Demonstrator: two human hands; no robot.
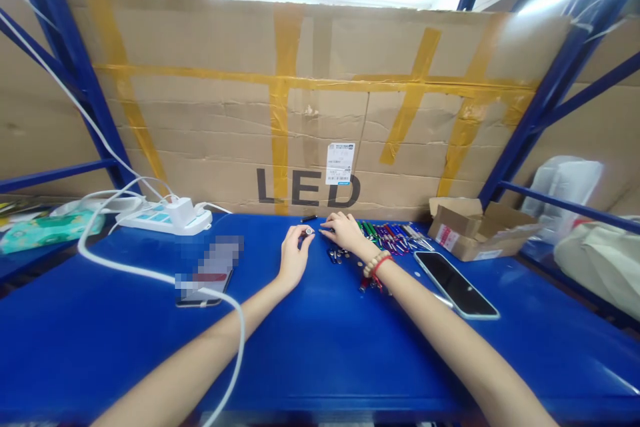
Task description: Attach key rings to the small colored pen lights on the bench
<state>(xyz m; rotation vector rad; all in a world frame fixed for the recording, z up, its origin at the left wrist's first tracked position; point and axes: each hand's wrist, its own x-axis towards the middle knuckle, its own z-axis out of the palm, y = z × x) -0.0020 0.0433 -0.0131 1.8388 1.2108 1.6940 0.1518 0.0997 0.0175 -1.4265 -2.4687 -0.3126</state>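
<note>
My left hand (pixel 294 255) rests on the blue table (pixel 320 353) with thumb and fingers pinched on a small round silver part (pixel 309 231). My right hand (pixel 346 232) lies just to its right, fingers closed on a thin dark piece that is too small to name. A bead bracelet and red string sit on my right wrist (pixel 375 264). Several small silver and dark parts (pixel 338 255) lie below my right hand. A short black stick (pixel 309 218) lies just beyond my left hand.
A pile of coloured pen-like items (pixel 393 235) lies right of my hands. An open cardboard box (pixel 475 227), a phone (pixel 456 284), another phone (pixel 206 280), a power strip (pixel 165 217) with a white cable (pixel 150 273), and a taped cardboard wall (pixel 310 107) surround the area.
</note>
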